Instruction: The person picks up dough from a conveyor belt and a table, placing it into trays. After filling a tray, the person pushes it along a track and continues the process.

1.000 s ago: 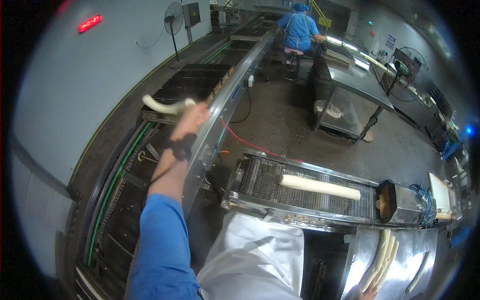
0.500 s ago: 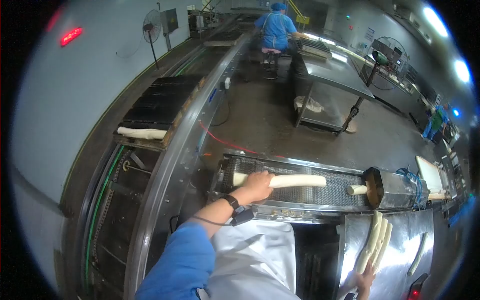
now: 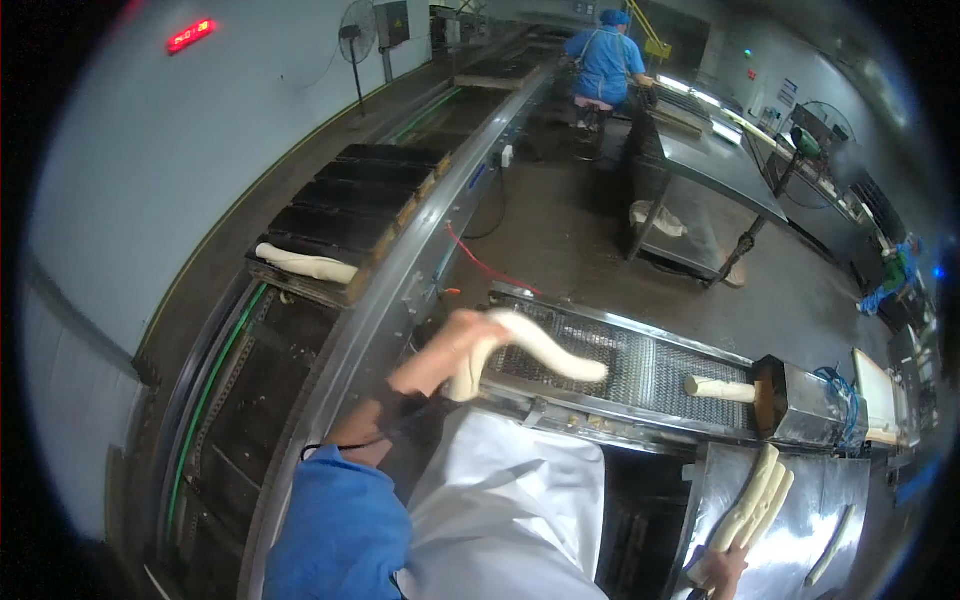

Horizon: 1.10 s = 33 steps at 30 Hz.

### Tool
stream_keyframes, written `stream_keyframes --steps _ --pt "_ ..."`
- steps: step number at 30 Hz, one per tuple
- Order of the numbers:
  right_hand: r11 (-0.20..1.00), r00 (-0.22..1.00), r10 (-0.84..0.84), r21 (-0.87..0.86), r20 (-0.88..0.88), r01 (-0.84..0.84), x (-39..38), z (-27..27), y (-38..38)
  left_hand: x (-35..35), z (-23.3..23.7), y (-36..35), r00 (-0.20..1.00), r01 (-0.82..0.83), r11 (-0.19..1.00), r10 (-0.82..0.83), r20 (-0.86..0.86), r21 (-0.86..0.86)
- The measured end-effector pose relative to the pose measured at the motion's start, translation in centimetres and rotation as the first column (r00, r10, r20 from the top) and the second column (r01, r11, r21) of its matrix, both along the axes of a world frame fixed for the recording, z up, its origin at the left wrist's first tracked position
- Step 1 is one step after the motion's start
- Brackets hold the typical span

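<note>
My left hand (image 3: 468, 328), blurred by motion, is closed around a long, pale dough roll (image 3: 545, 345) lifted over the near end of the mesh conveyor (image 3: 640, 365). One end of the roll droops below the hand; the other sags to the right in a curve. At the lower right, my right hand (image 3: 724, 566) is closed over the lower ends of several dough rolls (image 3: 757, 498) lying side by side on a steel table (image 3: 815, 490). A thin dough strip (image 3: 832, 545) lies apart from them on that table.
Another dough roll (image 3: 722, 388) emerges from a metal housing (image 3: 815, 405) on the conveyor. To the left, dark trays (image 3: 345, 195) on a chain line carry one dough roll (image 3: 305, 264). A steel rail (image 3: 420, 240) runs between. A person in blue (image 3: 605, 65) works farther back.
My left hand has raised the dough roll off the conveyor and moved left, bending it. The roll at the housing has come out farther. My right hand stays on its rolls.
</note>
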State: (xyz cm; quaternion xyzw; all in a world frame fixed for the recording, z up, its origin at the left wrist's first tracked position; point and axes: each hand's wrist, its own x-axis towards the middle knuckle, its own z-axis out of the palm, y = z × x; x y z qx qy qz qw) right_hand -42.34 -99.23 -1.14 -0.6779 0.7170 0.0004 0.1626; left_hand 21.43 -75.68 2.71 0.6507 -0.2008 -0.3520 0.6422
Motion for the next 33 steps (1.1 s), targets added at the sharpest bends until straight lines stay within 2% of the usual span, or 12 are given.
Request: stream_keyframes --steps 3,8,12,16,17,18,20,24,26,30,31,33 --pt "0.998 0.998 -0.064 -0.024 -0.010 0.063 2.0 1.0 1.1 0.9 5.8 2.5 0.894 -0.426 0.789 0.291 -0.340 -0.442" --pt "0.986 0.995 -0.093 -0.133 0.032 0.097 1.9 -0.9 0.9 3.3 10.6 7.0 0.809 -0.438 0.574 0.587 -0.025 -0.692" --pt "0.995 0.955 -0.016 -0.088 0.296 0.044 3.2 -1.5 0.2 8.6 7.0 12.5 0.834 -0.417 0.681 0.550 0.045 -0.603" --pt "0.975 0.581 0.101 0.037 0.808 -0.221 7.7 1.8 -1.5 9.5 3.9 15.9 0.729 -0.655 0.534 0.632 -0.261 -0.535" --pt "0.929 0.604 0.369 -0.262 0.707 -0.261 9.4 2.0 -1.4 8.6 4.5 16.4 0.734 -0.650 0.563 0.640 -0.228 -0.510" --pt "0.995 0.322 0.025 0.008 0.947 -0.102 10.6 3.5 -1.7 7.9 4.7 16.8 0.737 -0.647 0.591 0.647 -0.196 -0.482" --pt "0.975 0.516 0.047 0.073 0.855 -0.211 16.4 10.7 -0.5 7.5 3.8 17.7 0.727 -0.656 0.579 0.656 -0.202 -0.483" --pt "0.642 0.436 0.767 -0.577 0.472 -0.505 23.9 19.0 0.8 6.7 3.5 18.5 0.662 -0.725 0.491 0.690 -0.293 -0.482" --pt "0.824 0.303 0.541 -0.421 0.785 -0.379 29.1 23.7 1.8 7.8 2.5 19.1 0.658 -0.707 0.442 0.699 -0.282 -0.552" --pt "0.698 0.293 0.620 -0.340 0.728 -0.630 43.3 30.5 2.4 8.2 4.5 19.7 0.589 -0.779 0.396 0.728 -0.350 -0.486" --pt "0.530 0.016 0.365 -0.194 0.931 -0.826 47.9 33.2 10.6 9.5 2.6 20.2 0.583 -0.782 0.388 0.731 -0.353 -0.487" --pt "0.240 -0.152 0.539 -0.324 0.828 -0.915 56.6 34.3 11.7 10.3 0.8 21.0 0.537 -0.814 0.341 0.751 -0.386 -0.470"
